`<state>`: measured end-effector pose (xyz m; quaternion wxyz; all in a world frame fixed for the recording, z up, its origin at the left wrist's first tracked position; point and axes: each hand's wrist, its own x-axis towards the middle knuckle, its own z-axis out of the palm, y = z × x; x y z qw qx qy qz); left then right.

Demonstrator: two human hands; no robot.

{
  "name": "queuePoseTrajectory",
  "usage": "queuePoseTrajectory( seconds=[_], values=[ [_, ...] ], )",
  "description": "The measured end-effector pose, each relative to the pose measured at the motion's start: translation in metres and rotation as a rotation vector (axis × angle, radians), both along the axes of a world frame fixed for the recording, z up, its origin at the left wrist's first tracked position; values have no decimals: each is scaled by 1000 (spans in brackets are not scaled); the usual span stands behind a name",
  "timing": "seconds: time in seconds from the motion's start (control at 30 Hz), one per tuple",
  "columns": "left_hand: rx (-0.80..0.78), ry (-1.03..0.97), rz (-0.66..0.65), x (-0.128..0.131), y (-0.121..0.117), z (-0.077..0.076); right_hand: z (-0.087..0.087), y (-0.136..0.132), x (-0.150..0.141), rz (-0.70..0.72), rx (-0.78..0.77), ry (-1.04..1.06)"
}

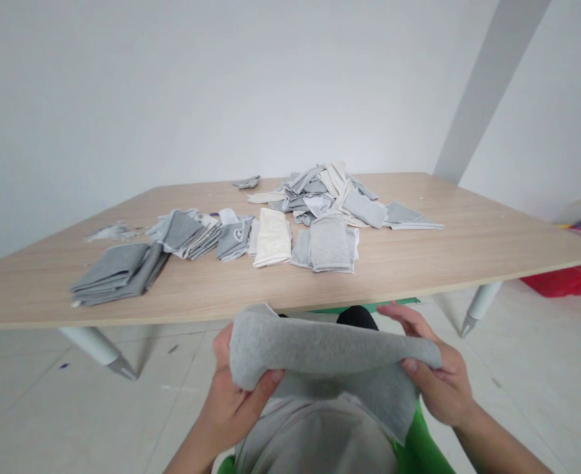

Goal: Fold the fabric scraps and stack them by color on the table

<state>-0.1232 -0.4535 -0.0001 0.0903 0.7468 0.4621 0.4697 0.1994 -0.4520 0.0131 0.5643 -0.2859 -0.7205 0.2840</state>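
Observation:
A piece of light grey fabric (pixel 330 345) is stretched between my two hands, in front of the table edge and above my lap. Its upper part is folded over, and a flap hangs lower on the right side. My left hand (pixel 238 395) grips the left end, thumb on the near face and fingers behind the cloth. At the other end my right hand (pixel 436 375) pinches the fabric with the thumb in front; its index finger is stretched out above the cloth. The fingers behind the fabric are partly hidden.
On the wooden table (pixel 419 250) lie a loose heap of grey and cream cloth pieces (pixel 320 191), a cream folded piece (pixel 273 240), grey folded pieces (pixel 330 243) and a dark grey folded stack (pixel 115 273). White scraps (pixel 112 232) lie left. A red container (pixel 567 280) stands on the floor.

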Motion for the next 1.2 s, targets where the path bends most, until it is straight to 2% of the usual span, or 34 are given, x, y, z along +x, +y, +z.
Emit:
queuePoseTrajectory(
  seconds=[0.07, 0.13, 0.2, 0.27, 0.37, 0.4, 0.47, 0.53, 0.6, 0.7, 0.77, 0.83, 0.93, 1.03, 1.1, 1.2],
  values=[
    [-282, -81, -217, 3, 0, 4, -1, -1, 1, 38, -58, -46],
    [-517, -292, -359, 6, 0, 4, -3, -3, 1, 42, -141, -34],
    [-656, -548, -385, 8, 1, 0, -7, -4, 0, 28, -239, 26],
    [-729, -736, -391, 9, 2, -6, -12, -6, -3, -2, -309, 74],
    [-743, -809, -453, 5, 5, -11, -19, -8, -6, -75, -348, 109],
    [-719, -757, -464, 3, 6, -11, -20, -8, -7, -94, -354, 123],
    [-618, -521, -444, -2, 7, -8, -19, -9, -6, -110, -354, 143],
    [-454, -229, -361, -4, 8, -2, -14, -9, -5, -91, -334, 142],
    [-281, -39, -257, -3, 8, 3, -9, -8, -3, -69, -301, 128],
    [-149, -3, -118, 1, 7, 6, -5, -7, -1, -43, -258, 115],
    [-176, -84, -76, 3, 6, 2, -4, -7, -1, -29, -238, 117],
    [-300, -261, -100, 4, 5, -3, -5, -7, -1, -5, -229, 116],
    [-565, -713, -157, 9, 1, -11, -4, -8, -2, 21, -219, 86],
    [-671, -1110, -54, 17, 0, -10, -1, -8, -3, 16, -183, 34],
    [-693, -1210, 7, 23, 1, -4, -1, -8, -3, 16, -164, 13],
    [-724, -1220, -40, 29, 3, 3, -2, -8, -3, 24, -159, 4]
  ],
)
